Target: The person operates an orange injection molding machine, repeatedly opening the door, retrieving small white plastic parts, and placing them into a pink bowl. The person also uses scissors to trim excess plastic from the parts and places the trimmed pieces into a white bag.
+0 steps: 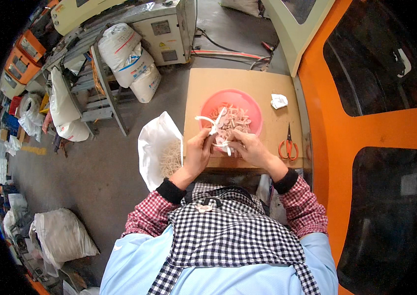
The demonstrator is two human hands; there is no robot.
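Observation:
My left hand (198, 152) is closed on a thin, curved white plastic piece (214, 125) that sticks up past the fingertips. My right hand (249, 148) pinches the lower white plastic end (224, 146) close beside it. Whether both hands grip one joined piece or two separate ones, I cannot tell. Just beyond the fingers, and partly under them, sits a pink plastic basin (212, 102) holding many small pale pink parts (235, 120). Scissors with orange-red handles (288, 148) lie to the right of my right hand, blades pointing away.
The basin stands on a brown board-topped table (272, 81), with a crumpled white scrap (278, 101) at right. Left of the table, an open white sack (152, 142) holds thin pale sprues. An orange machine (319, 123) borders the right side. Stacked white sacks (130, 61) stand farther left.

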